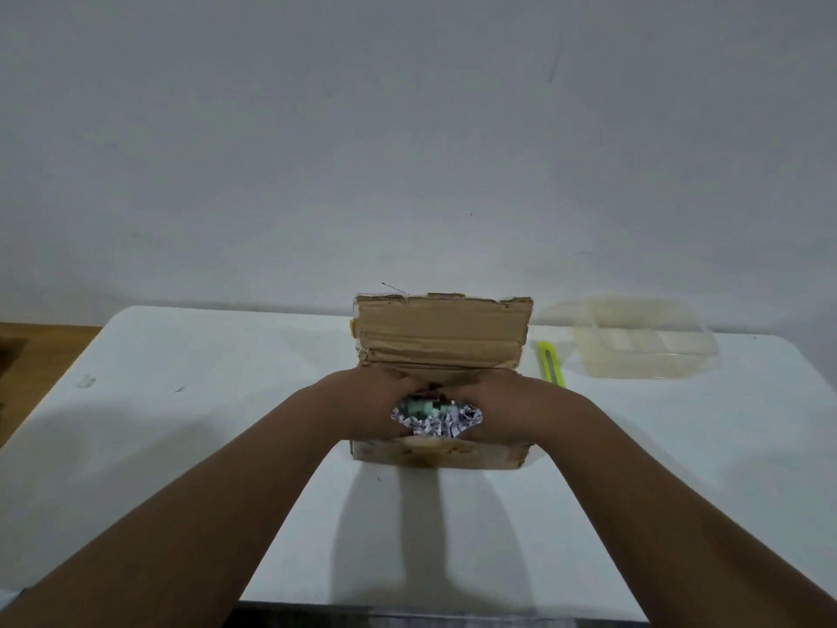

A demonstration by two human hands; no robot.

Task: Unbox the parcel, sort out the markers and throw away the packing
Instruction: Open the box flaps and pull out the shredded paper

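Note:
A brown cardboard parcel (441, 330) stands in the middle of the white table, its far flap raised upright. Both my hands reach into the box from above. My left hand (369, 407) and my right hand (509, 410) sit side by side, fingers curled down into shredded paper packing (437, 423). A greenish marker (419, 407) lies half buried in the shreds between the hands. My fingertips are hidden in the box, so I cannot tell what they grip.
A yellow-green utility knife (551, 361) lies just right of the box. Farther right stands a clear plastic container (643, 339). The table (181, 401) ends at the wall behind and at a wooden floor strip on the left.

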